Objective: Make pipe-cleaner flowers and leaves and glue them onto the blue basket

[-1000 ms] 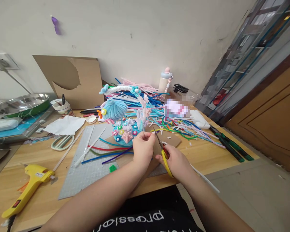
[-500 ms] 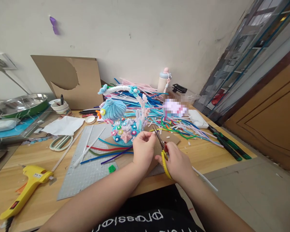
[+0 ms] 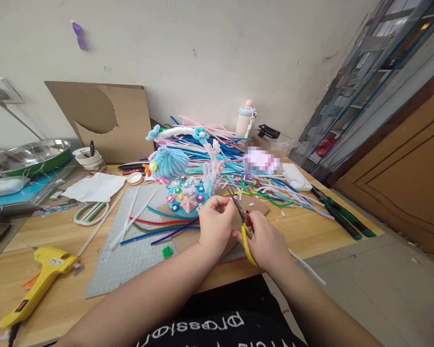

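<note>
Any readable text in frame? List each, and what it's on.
"professio…": upside-down white letters on the black top, end hidden by the arm.
Second line below it, same top: cut off by the frame edge, unreadable.
White label on the yellow glue gun: too small to read.
Pink-and-white item at the back: pixelated, unreadable.
</note>
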`<act>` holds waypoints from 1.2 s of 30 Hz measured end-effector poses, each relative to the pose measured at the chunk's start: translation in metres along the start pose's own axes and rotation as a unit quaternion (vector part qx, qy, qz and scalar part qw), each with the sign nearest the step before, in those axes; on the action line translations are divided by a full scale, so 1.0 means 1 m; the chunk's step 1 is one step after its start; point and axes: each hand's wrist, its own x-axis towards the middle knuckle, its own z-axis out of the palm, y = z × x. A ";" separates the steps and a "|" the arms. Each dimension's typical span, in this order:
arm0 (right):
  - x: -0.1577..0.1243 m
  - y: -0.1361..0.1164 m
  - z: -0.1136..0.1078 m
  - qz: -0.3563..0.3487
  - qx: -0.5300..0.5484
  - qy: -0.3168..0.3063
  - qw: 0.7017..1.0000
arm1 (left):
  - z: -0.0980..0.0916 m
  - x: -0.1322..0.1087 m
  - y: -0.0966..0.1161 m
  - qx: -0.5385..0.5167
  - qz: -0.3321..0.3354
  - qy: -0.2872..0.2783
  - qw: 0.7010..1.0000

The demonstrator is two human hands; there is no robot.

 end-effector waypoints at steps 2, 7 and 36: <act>0.000 0.000 0.000 -0.001 0.003 0.000 1.000 | 0.000 -0.001 0.002 0.001 -0.001 -0.001 1.000; 0.000 0.000 0.001 -0.009 0.008 0.008 1.000 | 0.001 -0.001 0.004 -0.007 -0.004 0.008 1.000; 0.044 0.059 0.006 0.037 -0.040 -0.014 0.998 | -0.055 -0.009 0.020 0.059 -0.017 -0.079 0.995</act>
